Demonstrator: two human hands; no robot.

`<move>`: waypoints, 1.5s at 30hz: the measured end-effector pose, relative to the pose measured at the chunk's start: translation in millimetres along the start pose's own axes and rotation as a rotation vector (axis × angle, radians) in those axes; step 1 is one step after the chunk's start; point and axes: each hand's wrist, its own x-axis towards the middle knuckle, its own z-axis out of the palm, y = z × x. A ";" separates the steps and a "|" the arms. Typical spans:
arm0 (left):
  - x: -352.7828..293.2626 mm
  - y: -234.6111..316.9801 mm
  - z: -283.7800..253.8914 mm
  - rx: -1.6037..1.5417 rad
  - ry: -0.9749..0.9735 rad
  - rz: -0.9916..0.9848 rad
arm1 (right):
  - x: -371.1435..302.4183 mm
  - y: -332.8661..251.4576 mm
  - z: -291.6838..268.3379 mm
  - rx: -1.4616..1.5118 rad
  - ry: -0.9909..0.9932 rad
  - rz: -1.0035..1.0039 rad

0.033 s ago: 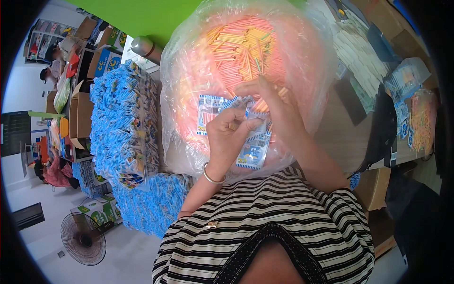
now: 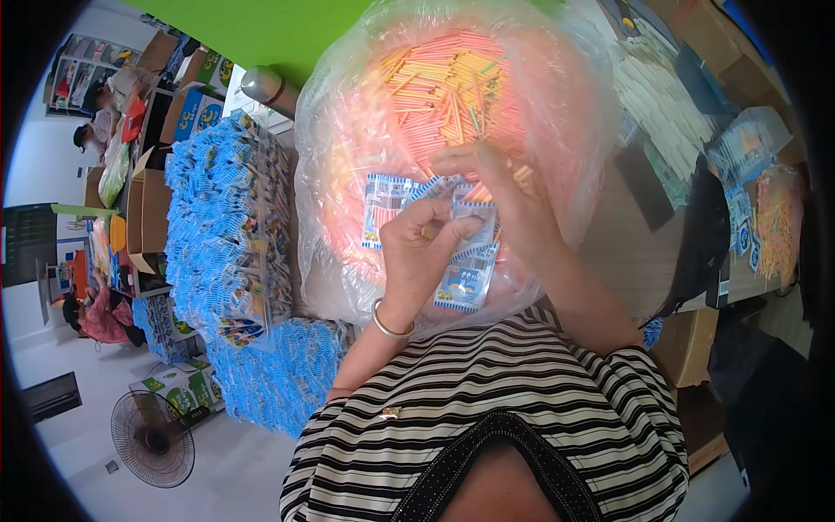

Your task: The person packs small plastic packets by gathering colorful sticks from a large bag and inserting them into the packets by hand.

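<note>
My left hand (image 2: 419,244), with a bangle on its wrist, pinches a small blue-and-white packet (image 2: 475,211) between thumb and fingers. Close beside it, my right hand (image 2: 520,209) is closed round a few thin orange-pink sticks (image 2: 480,192), their ends at the packet's upper edge. Another striped-edge packet (image 2: 383,200) lies left of my fingers, and one more packet (image 2: 464,285) shows below them. Under both hands spreads a large clear plastic bag (image 2: 335,113) full of pink, yellow and a few green sticks (image 2: 448,78). My fingers hide part of the packet's opening.
At left stand tall stacks of blue packets (image 2: 209,209), with more packets (image 2: 278,370) below. A metal flask (image 2: 268,87) is behind them. White strips (image 2: 657,100) and a bag of sticks (image 2: 777,222) lie at right. A fan (image 2: 155,439) and other people are farther left.
The packet's upper edge has shifted slightly down against the sticks, and my right fingers have moved a little. Everything else looks the same.
</note>
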 end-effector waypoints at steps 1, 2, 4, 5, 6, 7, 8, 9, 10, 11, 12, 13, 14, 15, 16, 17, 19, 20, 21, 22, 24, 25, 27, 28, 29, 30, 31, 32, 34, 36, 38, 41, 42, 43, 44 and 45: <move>0.8 2.0 0.8 -0.056 -0.022 -0.028 | 1.5 4.0 -3.9 -0.071 -0.029 -0.116; 1.2 2.0 0.7 -0.058 -0.022 -0.027 | 3.0 7.8 -8.1 -0.143 -0.058 -0.233; 0.1 1.8 -2.2 0.068 -0.053 -0.014 | 3.3 8.9 -10.3 -0.213 -0.091 -0.349; -0.1 1.4 -2.8 0.130 -0.070 -0.008 | 3.3 7.1 -10.6 -0.199 -0.125 -0.182; 0.2 -0.6 -2.4 0.129 -0.069 -0.006 | 3.2 4.6 -11.0 -0.184 -0.158 -0.015; 1.1 -4.3 -1.2 0.083 -0.062 0.033 | 2.8 1.5 -11.7 -0.169 -0.189 0.151; 2.0 -8.2 -1.4 0.038 -0.048 0.073 | 3.1 -3.3 -11.6 -0.171 -0.198 0.150; 2.4 -10.0 -2.1 -0.006 -0.032 0.113 | 1.9 -10.6 -12.2 -0.336 -0.209 0.064; 2.4 -9.9 -2.0 -0.007 -0.027 0.116 | -0.5 -18.6 -14.4 -0.500 -0.215 -0.022; 1.4 -9.6 -2.3 -0.095 -0.028 0.058 | -2.2 -24.5 -16.6 -0.663 -0.220 -0.111; 0.3 -9.3 -3.0 -0.183 -0.029 0.000 | -3.6 -28.3 -19.7 -0.665 -0.226 -0.114; -0.7 -9.2 -3.6 -0.272 -0.032 -0.059 | -6.2 -31.6 -23.8 -0.642 -0.209 -0.101; -1.0 -9.4 -4.7 -0.273 -0.027 -0.058 | -8.1 -33.9 -27.0 -0.619 -0.192 -0.088; -1.1 -10.0 -6.3 -0.269 -0.026 -0.047 | -8.6 -35.1 -27.5 -0.596 -0.176 -0.075; -1.5 -10.6 -8.2 -0.266 -0.024 -0.037 | -7.3 -35.4 -26.0 -0.596 -0.182 -0.075; -2.6 -11.1 -10.3 -0.262 -0.022 -0.027 | -5.4 -35.3 -24.3 -0.624 -0.236 -0.040; -5.6 -7.7 -10.9 -0.263 -0.019 -0.011 | -3.4 -35.3 -23.6 -0.681 -0.338 0.034; -8.2 -5.3 -11.6 -0.260 -0.017 0.006 | -3.9 -32.7 -23.8 -0.680 -0.342 0.036; -11.3 -4.2 -12.9 -0.256 -0.015 0.022 | -5.0 -27.4 -24.9 -0.616 -0.340 0.035; -15.1 -4.9 -15.9 -0.254 -0.009 0.019 | -6.2 -21.8 -26.0 -0.551 -0.337 0.033; -20.5 -9.8 -25.2 -0.214 0.055 0.006 | -3.6 -19.0 -24.3 -0.481 -0.328 0.034; -21.9 -10.7 -27.8 -0.200 0.070 0.002 | -0.7 -26.6 -16.5 -0.496 -0.293 0.044; -23.9 -17.9 -36.3 -0.060 0.110 -0.006 | 5.6 -40.3 15.4 -0.590 -0.459 -0.055; -22.6 -20.9 -36.4 0.074 0.160 0.003 | 9.9 -54.0 39.5 -0.677 -0.654 -0.173; -29.7 -16.2 -42.8 0.092 0.168 -0.006 | 3.5 -74.4 77.5 -0.708 -0.704 -0.365; -29.7 -17.3 -44.3 0.056 0.163 -0.017 | -4.5 -87.0 97.1 -0.761 -0.722 -0.552; -30.0 -18.5 -46.0 0.020 0.161 -0.028 | -5.0 -86.2 94.7 -0.768 -0.706 -0.548; -33.8 -13.5 -52.8 -0.001 0.189 -0.032 | -4.8 -85.1 96.9 -0.800 -0.748 -0.545; -29.8 -23.6 -55.9 -0.083 0.206 -0.052 | 4.7 -62.9 88.9 -0.902 -0.808 -0.496; -31.6 -36.3 -56.0 -0.170 0.246 -0.084 | 14.3 -21.0 40.2 -0.844 -0.358 -0.430; -37.6 -30.8 -58.5 -0.168 0.289 -0.089 | 27.3 -2.5 -6.2 -0.931 -0.204 -0.250; -33.8 -29.6 -59.7 -0.185 0.341 -0.077 | 26.5 7.1 -14.6 -0.967 -0.176 -0.155; -32.3 -31.2 -59.1 -0.146 0.333 -0.068 | 25.4 9.4 -13.4 -0.946 -0.186 -0.122; -30.0 -32.2 -57.2 -0.110 0.320 -0.060 | 25.0 10.7 -13.5 -0.927 -0.192 -0.089; -26.8 -32.9 -54.2 -0.073 0.306 -0.051 | 25.9 13.3 -14.5 -0.930 -0.193 -0.092; -22.6 -31.9 -49.3 -0.071 0.311 -0.048 | 27.2 17.1 -13.6 -0.994 -0.198 -0.085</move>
